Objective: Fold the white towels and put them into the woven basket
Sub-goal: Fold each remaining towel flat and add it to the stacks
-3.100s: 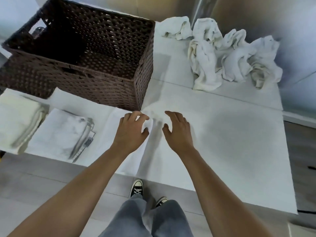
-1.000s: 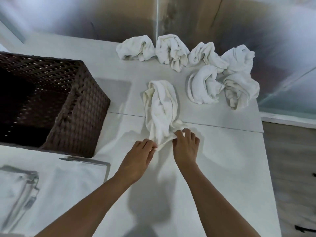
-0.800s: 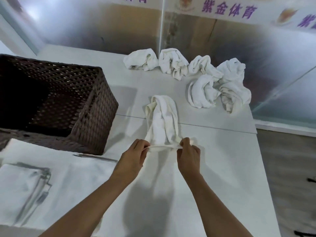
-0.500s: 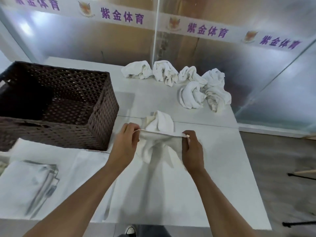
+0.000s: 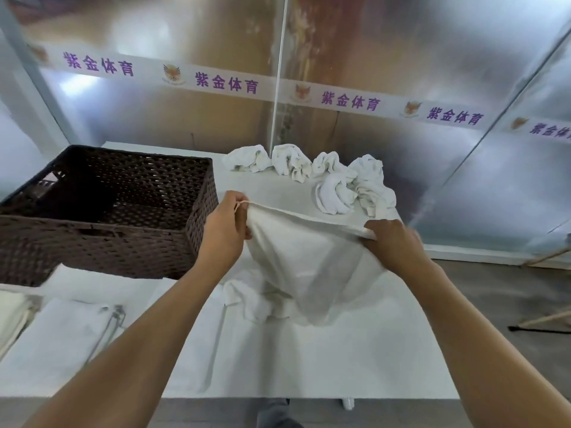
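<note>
I hold a white towel (image 5: 309, 261) up over the white table (image 5: 355, 359), its top edge stretched between my hands. My left hand (image 5: 224, 230) pinches the left corner and my right hand (image 5: 391, 245) grips the right corner. The towel's lower part sags in folds onto the tabletop. The dark brown woven basket (image 5: 102, 208) stands at the left, beside my left hand, and looks empty. Several crumpled white towels (image 5: 312, 177) lie in a heap at the table's far edge. A folded white towel (image 5: 61, 338) lies at the near left, below the basket.
A flat white towel (image 5: 191, 344) lies spread between the folded one and the held one. A second folded, cream towel (image 5: 10, 316) shows at the left edge. Frosted glass walls (image 5: 340, 125) with a purple-lettered band close the back and right. Grey floor lies right of the table.
I pulled one crumpled towel from the heap toward me, lifted it off the table and drew my hands apart, so it opened out. My view tilted upward.
</note>
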`<state>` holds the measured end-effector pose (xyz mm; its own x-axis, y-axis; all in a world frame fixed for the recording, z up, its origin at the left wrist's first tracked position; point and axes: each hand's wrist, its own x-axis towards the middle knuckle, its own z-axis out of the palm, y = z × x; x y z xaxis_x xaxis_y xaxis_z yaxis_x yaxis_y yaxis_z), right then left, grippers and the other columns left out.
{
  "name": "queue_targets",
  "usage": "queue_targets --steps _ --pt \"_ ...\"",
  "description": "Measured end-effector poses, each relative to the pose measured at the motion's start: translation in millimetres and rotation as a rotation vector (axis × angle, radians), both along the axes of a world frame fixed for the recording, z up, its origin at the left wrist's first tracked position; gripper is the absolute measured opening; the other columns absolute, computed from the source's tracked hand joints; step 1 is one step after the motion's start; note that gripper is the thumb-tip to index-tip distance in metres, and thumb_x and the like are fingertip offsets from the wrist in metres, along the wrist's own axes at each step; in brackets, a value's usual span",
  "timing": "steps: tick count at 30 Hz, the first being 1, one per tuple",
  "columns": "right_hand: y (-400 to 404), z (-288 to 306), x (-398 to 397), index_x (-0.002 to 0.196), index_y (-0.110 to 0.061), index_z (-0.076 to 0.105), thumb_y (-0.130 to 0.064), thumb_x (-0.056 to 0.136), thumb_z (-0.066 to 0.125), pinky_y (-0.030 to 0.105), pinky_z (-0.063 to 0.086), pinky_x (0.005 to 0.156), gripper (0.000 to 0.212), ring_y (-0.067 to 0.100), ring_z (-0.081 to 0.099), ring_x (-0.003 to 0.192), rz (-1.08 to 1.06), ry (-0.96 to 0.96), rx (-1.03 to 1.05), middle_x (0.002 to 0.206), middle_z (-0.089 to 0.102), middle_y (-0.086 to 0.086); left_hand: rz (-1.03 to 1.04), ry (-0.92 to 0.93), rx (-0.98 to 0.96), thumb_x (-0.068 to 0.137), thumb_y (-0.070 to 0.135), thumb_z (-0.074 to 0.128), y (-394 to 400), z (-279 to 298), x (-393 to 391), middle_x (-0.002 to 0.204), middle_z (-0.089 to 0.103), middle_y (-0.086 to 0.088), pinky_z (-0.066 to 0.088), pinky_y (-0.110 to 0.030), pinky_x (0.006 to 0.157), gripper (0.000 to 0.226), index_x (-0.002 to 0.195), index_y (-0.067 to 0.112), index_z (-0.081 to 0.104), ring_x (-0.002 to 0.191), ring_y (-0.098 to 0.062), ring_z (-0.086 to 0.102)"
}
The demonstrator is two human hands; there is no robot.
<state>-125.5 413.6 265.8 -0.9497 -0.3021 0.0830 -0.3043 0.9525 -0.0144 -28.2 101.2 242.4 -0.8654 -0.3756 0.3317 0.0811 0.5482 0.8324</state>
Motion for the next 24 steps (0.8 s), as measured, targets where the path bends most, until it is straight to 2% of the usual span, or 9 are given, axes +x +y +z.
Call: queue_targets --steps 4,7,10,13,15,17,19,21,24 --pt "28 9 -16 0.074 -0.020 0.065 -0.036 0.097 0.062 0.039 0.044 0.066 0.028 0.037 0.059 0.083 -0.173 -0.023 -0.363 0.072 0.057 0.001 -0.046 0.024 0.038 0.106 0.029 0.046 -13 27 -10 0.089 0.068 -0.003 0.059 -0.032 0.067 0.019 0.106 0.013 0.058 0.063 -0.010 0.071" --pt "35 13 -38 0.070 -0.019 0.056 -0.026 0.099 0.059 0.036 0.035 0.063 0.030 0.035 0.052 0.072 -0.241 0.090 -0.563 0.065 0.048 -0.004 -0.090 0.021 0.153 0.105 0.018 0.048 -18 49 -27 0.100 0.069 0.000 0.060 -0.035 0.075 0.016 0.106 0.012 0.062 0.072 -0.014 0.074" --pt "28 19 -74 0.080 -0.018 0.059 -0.026 0.100 0.053 0.035 0.035 0.066 0.022 0.035 0.050 0.076 -0.306 0.203 -0.655 0.079 0.054 0.008 -0.119 0.067 0.224 0.094 0.008 0.053 -21 79 -51 0.107 0.069 0.002 0.058 -0.042 0.085 0.019 0.103 0.018 0.066 0.084 -0.017 0.072" --pt "15 40 -111 0.102 -0.017 0.067 -0.027 0.101 0.053 0.037 0.043 0.071 0.018 0.037 0.058 0.088 -0.384 0.258 -0.654 0.100 0.064 0.014 -0.067 0.090 0.129 0.086 0.003 0.058 -30 109 -83 0.105 0.071 0.001 0.056 -0.028 0.083 0.027 0.101 0.020 0.072 0.092 -0.014 0.070" --pt "6 59 -136 0.112 -0.016 0.068 -0.024 0.102 0.053 0.042 0.048 0.080 0.020 0.039 0.061 0.100 -0.389 0.283 -0.643 0.110 0.065 0.016 -0.008 0.100 0.090 0.087 -0.007 0.057 -40 125 -111 0.101 0.072 -0.003 0.056 -0.019 0.076 0.032 0.096 0.018 0.074 0.085 -0.006 0.069" --pt "-8 80 -161 0.113 -0.014 0.068 -0.021 0.104 0.052 0.042 0.052 0.082 0.019 0.038 0.062 0.103 -0.353 0.287 -0.721 0.113 0.064 0.014 0.042 0.130 0.131 0.090 -0.010 0.051 -47 140 -141 0.094 0.069 -0.014 0.058 -0.021 0.069 0.035 0.091 0.017 0.074 0.076 -0.014 0.069" --pt "-27 102 -193 0.102 -0.017 0.064 -0.016 0.103 0.057 0.038 0.061 0.065 0.008 0.032 0.063 0.096 -0.336 0.171 -1.111 0.105 0.061 0.006 0.106 0.145 0.267 0.096 -0.004 0.045 -52 159 -170 0.087 0.064 -0.018 0.061 -0.035 0.060 0.036 0.085 0.019 0.070 0.066 -0.025 0.066" --pt "-46 127 -223 0.090 -0.021 0.062 -0.011 0.100 0.063 0.035 0.061 0.054 0.014 0.025 0.061 0.093 -0.376 -0.023 -1.602 0.099 0.059 0.000 0.144 0.162 0.420 0.096 0.003 0.043 -58 181 -196 0.086 0.062 -0.015 0.058 -0.039 0.058 0.035 0.080 0.021 0.068 0.061 -0.028 0.064" --pt "-61 164 -255 0.086 -0.026 0.063 -0.009 0.098 0.065 0.038 0.063 0.061 0.021 0.020 0.058 0.099 -0.278 -0.017 -1.831 0.111 0.060 0.003 0.104 0.270 0.377 0.096 0.002 0.044 -68 214 -222 0.092 0.064 -0.008 0.059 -0.040 0.064 0.033 0.086 0.020 0.069 0.073 -0.037 0.072"
